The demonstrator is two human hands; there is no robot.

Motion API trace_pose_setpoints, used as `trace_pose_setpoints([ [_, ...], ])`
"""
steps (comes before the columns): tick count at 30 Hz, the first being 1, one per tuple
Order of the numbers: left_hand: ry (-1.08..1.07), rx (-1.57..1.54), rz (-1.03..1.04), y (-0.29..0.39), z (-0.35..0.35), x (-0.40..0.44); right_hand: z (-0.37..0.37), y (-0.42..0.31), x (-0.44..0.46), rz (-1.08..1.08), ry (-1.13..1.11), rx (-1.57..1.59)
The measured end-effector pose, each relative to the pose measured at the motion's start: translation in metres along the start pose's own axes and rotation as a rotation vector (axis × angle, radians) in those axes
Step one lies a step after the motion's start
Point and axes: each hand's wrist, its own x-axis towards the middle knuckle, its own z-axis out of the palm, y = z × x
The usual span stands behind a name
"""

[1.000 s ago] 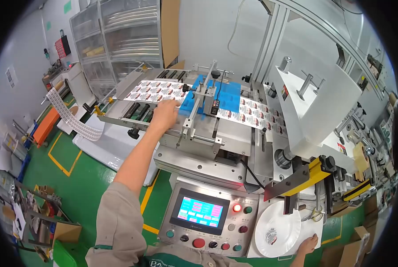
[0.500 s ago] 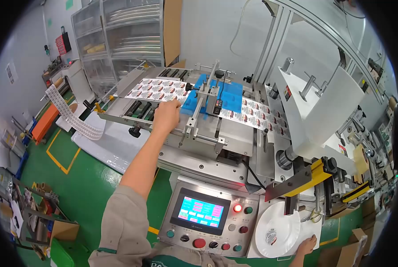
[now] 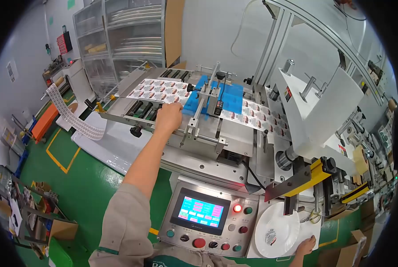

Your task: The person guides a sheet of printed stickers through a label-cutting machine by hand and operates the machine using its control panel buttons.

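A printed label web (image 3: 159, 90) runs over the machine bed, passing beneath a blue sheet (image 3: 230, 99) and a metal crossbar with a small black sensor (image 3: 218, 108). At the web's near edge, just left of the blue sheet, is my left hand (image 3: 168, 117), its fingers curled together. What they pinch, if anything, is hidden. Low on the right, my right hand (image 3: 306, 245) rests on the edge of a white board (image 3: 303, 231), fingers loosely extended. Beside it lies a white plate (image 3: 284, 227) with a printed label on it.
In front is a control panel (image 3: 208, 240) with a lit screen and several buttons. A yellow-and-black bracket (image 3: 308, 178) juts out above the plate. Rollers (image 3: 139, 109) lie left of my left hand. A label strip (image 3: 72, 113) hangs farther left; shelving (image 3: 119, 35) stands behind.
The view has shifted very slightly. My left hand stays at the web's edge, its wrist turned a little, and my right hand has hardly moved.
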Motion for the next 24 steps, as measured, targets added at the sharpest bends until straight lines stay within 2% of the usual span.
trace_pose_setpoints([
  [2, -0.056, 0.004, -0.051, 0.005, -0.005, -0.001, -0.002, -0.001, -0.001, -0.008, 0.001, 0.0],
  [13, -0.085, 0.019, -0.055, 0.006, -0.009, -0.001, -0.003, -0.001, 0.0, 0.007, -0.033, -0.007],
  [15, 0.019, 0.033, 0.017, 0.001, -0.002, 0.001, -0.004, -0.002, -0.001, 0.007, -0.055, -0.006],
  [17, -0.02, 0.014, -0.054, 0.003, -0.002, 0.0, -0.005, -0.004, -0.003, 0.005, -0.039, -0.014],
  [20, 0.025, 0.013, -0.018, 0.001, -0.004, -0.001, -0.009, -0.002, -0.002, -0.007, -0.023, -0.01],
  [24, -0.035, 0.019, -0.037, 0.005, -0.01, -0.002, -0.008, -0.002, 0.0, -0.005, -0.021, -0.032],
])
